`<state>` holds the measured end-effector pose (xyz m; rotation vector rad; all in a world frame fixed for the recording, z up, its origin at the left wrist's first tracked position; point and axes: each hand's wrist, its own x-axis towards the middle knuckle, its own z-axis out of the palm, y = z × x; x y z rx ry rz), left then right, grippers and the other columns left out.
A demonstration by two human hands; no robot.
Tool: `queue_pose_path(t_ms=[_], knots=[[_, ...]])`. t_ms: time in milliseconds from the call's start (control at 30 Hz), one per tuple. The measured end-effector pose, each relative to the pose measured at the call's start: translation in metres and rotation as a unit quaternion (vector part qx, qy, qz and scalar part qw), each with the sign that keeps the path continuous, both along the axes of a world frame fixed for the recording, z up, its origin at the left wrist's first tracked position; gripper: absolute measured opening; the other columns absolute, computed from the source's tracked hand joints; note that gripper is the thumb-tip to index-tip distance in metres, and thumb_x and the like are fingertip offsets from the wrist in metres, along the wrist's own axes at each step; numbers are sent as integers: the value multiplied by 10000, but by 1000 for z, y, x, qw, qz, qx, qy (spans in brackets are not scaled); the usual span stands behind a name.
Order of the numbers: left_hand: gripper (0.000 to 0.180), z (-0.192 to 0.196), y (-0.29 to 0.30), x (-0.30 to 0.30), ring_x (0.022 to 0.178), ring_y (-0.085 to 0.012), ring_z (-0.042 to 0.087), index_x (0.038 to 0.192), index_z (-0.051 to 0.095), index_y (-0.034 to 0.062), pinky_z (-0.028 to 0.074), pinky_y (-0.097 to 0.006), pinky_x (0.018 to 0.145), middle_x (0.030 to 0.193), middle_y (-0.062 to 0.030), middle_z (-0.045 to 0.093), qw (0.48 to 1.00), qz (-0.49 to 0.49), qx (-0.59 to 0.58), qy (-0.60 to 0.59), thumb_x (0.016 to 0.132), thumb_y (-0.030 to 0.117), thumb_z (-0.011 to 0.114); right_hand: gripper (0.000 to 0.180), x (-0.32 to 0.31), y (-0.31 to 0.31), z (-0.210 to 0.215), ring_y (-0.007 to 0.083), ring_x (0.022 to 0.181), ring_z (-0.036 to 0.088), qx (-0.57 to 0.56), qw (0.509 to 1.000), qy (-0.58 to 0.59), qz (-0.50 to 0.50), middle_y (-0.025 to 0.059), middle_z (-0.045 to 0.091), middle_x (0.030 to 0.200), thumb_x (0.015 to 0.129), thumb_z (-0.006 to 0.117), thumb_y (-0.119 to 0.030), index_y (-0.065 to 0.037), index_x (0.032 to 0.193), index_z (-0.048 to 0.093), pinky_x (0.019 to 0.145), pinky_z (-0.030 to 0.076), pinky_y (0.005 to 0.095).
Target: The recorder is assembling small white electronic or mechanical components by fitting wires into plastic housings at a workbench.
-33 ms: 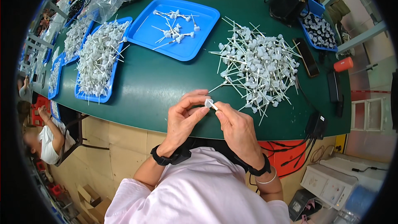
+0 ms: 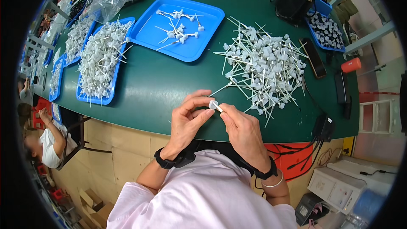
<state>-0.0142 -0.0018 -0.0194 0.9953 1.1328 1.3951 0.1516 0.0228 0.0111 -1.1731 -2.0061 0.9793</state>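
Between my two hands is a small white plastic piece (image 2: 213, 104) with a wide translucent head and a thin stem. My left hand (image 2: 188, 116) pinches the head between thumb and fingers. The thumb and forefinger of my right hand (image 2: 241, 125) close on the stem, hiding part of it. A large heap of similar white stemmed pieces (image 2: 267, 65) lies on the green table (image 2: 148, 101), just beyond my right hand. Farther off, a blue tray (image 2: 186, 53) holds several such pieces, lying loosely.
To the left, another blue tray (image 2: 108, 97) is piled with white pieces. At the right are a phone (image 2: 313, 58), a black bag (image 2: 292, 0), a blue tray of dark-and-white parts (image 2: 325, 32) and a red cylinder (image 2: 351, 65). A person (image 2: 53, 144) sits at the far left.
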Motion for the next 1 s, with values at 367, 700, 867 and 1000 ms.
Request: queue_pose_path(t_ms=[367, 700, 867, 1000], knots=[[255, 3, -1, -3, 854, -124, 664, 1135, 634, -25, 531, -228, 735, 940, -74, 694, 998, -18, -60, -20, 886, 23, 665, 124, 3, 5, 8, 400, 686, 590, 24, 999, -13, 17, 178, 614, 787, 939, 552, -109, -43, 1042, 573, 550, 432, 461], [238, -1, -2, -2, 874, -121, 662, 1125, 627, -28, 523, -223, 741, 979, -88, 694, 998, -16, -46, -27, 895, 24, 657, 147, 7, 8, 17, 405, 696, 603, 4, 999, -40, 37, 180, 632, 779, 932, 558, -107, -67, 1069, 594, 558, 438, 467], [236, 1, -2, -2, 877, -124, 663, 1123, 627, -32, 522, -224, 738, 978, -88, 695, 998, -17, -51, -33, 896, 24, 656, 167, 8, 7, 18, 397, 694, 609, 13, 998, -52, 36, 174, 636, 788, 923, 569, -102, -66, 1085, 595, 561, 451, 460], [235, 0, -2, -1, 883, -140, 671, 1116, 629, -27, 528, -236, 746, 981, -95, 698, 998, -18, -49, -32, 891, 36, 663, 169, 9, 5, 15, 388, 695, 610, 39, 997, -53, 31, 168, 630, 794, 916, 577, -95, -59, 1081, 586, 559, 454, 458]])
